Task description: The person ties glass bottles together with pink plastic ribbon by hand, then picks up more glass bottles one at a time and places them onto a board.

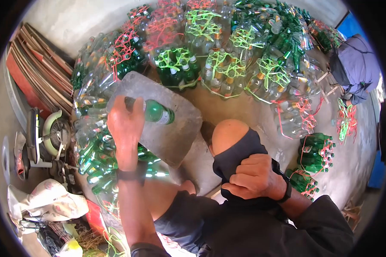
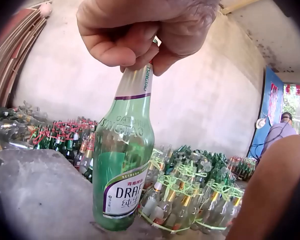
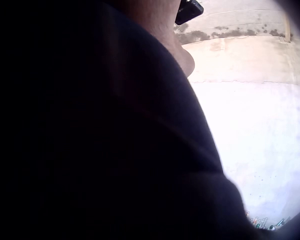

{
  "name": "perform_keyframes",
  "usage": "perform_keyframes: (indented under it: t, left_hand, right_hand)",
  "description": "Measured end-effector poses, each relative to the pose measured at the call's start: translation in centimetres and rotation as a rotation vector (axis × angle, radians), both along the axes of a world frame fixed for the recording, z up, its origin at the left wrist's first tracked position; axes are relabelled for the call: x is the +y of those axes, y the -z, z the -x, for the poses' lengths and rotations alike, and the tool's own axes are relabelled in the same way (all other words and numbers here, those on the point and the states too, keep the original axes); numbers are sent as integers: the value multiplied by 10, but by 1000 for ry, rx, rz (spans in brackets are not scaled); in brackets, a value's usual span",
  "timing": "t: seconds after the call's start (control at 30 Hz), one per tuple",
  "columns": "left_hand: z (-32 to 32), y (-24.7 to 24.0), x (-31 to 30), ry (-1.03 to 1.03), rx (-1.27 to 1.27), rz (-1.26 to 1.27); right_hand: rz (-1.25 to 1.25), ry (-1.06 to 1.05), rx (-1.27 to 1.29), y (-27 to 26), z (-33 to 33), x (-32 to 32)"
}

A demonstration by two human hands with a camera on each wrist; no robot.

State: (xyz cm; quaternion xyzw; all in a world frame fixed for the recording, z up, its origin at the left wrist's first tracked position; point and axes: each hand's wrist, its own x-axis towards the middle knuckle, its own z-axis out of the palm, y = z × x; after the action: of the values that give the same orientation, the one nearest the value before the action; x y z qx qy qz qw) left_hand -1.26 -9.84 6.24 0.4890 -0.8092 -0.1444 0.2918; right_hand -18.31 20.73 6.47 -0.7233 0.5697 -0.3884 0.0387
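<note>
My left hand point(image 1: 126, 122) grips a green beer bottle point(image 1: 158, 112) by its neck. In the left wrist view the same bottle point(image 2: 122, 170) hangs nearly upright below the fingers, with a white label near its base and pale foil round its neck. In the head view it lies over a flat grey slab point(image 1: 171, 139) in front of my knees. My right hand point(image 1: 254, 175) is curled into a fist and rests on the dark cloth over my raised knee. Dark cloth fills most of the right wrist view, where the right hand's fingers are hidden.
Loose green bottles point(image 1: 94, 158) lie left of the slab. Bundles of bottles tied with green string point(image 1: 225, 68) and red string point(image 1: 296, 115) stand ahead and to the right. Stacked boards point(image 1: 38, 68) lean at the left, near a wheeled machine point(image 1: 55, 132). Another person point(image 1: 358, 64) is at the right.
</note>
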Motion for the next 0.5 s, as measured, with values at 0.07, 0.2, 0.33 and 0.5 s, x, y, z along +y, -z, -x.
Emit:
perform_keyframes:
  t: [0.07,0.2,0.33,0.5]
  left_hand:
    - [-2,12,-10,15,5,66]
    - [1,17,-13,16,15,62]
    - [0,32,-19,0,43,86]
    - [-6,43,-28,-46,0,89]
  right_hand:
    - [-8,-16,-9,0,-2,-1]
    - [-12,-17,6,6,-2,-2]
    - [-20,-8,25,3,-3,-4]
    - [-44,-13,38,2,-3,-6]
